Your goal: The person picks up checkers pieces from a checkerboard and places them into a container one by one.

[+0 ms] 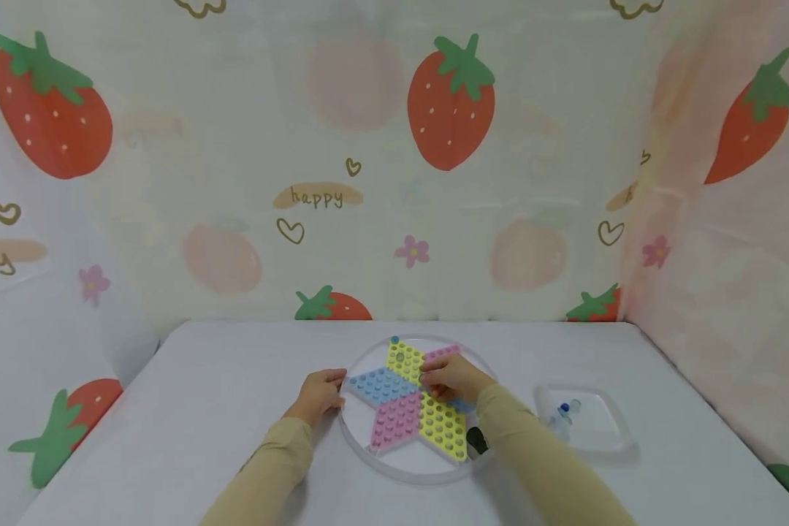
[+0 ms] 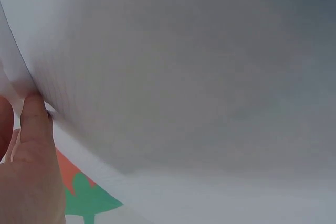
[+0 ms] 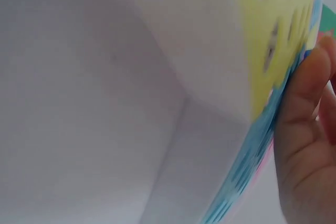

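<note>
A round, clear-rimmed Chinese checkers board (image 1: 421, 478) lies on the table, its star of yellow, blue and pink points dotted with holes. My left hand (image 1: 320, 394) touches the board's left rim with fairly straight fingers; the left wrist view shows that hand (image 2: 34, 166) at the edge. Over the star's middle right, my right hand (image 1: 456, 378) pinches something small. A bit of deep blue, seemingly a marble (image 3: 307, 53), shows at the thumb tip in the right wrist view. A blue marble (image 1: 395, 340) sits at the far yellow tip, near a clear marble (image 1: 400, 357).
Right of the board stands a clear shallow tray (image 1: 621, 431) holding a dark blue marble (image 1: 564, 407) and clear pieces. A dark oval patch (image 1: 477, 442) shows at the board's lower right, beside my right sleeve (image 1: 539, 446). A strawberry-printed curtain (image 1: 381, 277) hangs behind the table.
</note>
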{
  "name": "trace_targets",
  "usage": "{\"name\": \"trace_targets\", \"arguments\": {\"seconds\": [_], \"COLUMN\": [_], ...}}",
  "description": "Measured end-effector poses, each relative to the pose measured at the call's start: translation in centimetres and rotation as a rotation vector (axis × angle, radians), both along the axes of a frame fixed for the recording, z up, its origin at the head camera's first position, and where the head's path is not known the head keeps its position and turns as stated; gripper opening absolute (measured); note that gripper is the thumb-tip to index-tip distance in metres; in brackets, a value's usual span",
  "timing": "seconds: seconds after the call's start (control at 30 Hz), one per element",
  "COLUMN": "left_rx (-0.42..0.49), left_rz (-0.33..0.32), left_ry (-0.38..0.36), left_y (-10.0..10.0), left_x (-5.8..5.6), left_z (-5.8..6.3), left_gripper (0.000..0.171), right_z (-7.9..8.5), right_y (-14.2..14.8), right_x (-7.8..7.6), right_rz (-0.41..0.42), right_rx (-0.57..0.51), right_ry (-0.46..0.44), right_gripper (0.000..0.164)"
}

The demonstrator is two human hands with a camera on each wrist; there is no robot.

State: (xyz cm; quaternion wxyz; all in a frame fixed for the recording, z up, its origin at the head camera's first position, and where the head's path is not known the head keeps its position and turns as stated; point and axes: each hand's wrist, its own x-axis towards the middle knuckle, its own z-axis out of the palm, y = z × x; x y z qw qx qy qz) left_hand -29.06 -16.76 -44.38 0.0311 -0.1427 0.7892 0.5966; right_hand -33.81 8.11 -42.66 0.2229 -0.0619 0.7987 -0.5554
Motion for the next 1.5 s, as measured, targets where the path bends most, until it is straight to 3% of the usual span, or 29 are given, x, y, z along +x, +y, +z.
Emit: {"name": "trace_targets", "arguments": {"seconds": [0.33, 0.53, 0.77, 0.97, 1.33, 1.5], "left_rx": [-0.007, -0.026, -0.01, -0.027, 0.008, 0.015], "left_rz": [0.012, -0.001, -0.002, -0.008, 0.019, 0.03], "left_ry": [0.012, 0.008, 0.003, -0.029, -0.012, -0.003], "left_y": [0.6, 1.0, 0.5, 0.3, 0.4, 0.2], "left_x": [-0.4, -0.3, -0.1, 0.0, 0.2, 0.0], "left_z": [0.3, 0.5, 0.6, 0.4, 0.5, 0.3], "left_gripper": [0.056, 0.056, 0.057, 0.058, 0.055, 0.055], "right_z": [0.1, 0.0, 0.3, 0.3, 0.8, 1.4], "right_y": [1.1, 1.3, 0.7, 0.6, 1.4, 1.9], "right_x": [-1.0, -0.8, -0.1, 0.2, 0.1, 0.3], "right_rz": [0.081, 0.06, 0.063, 0.069, 0.069, 0.068], "right_rx": [0.015, 0.051, 0.116, 0.105, -0.042, -0.071], "right_ry": [-0.001, 0.017, 0.119, 0.125, -0.003, 0.025], "right_gripper": [0.032, 0.028, 0.024, 0.021, 0.024, 0.026]}}
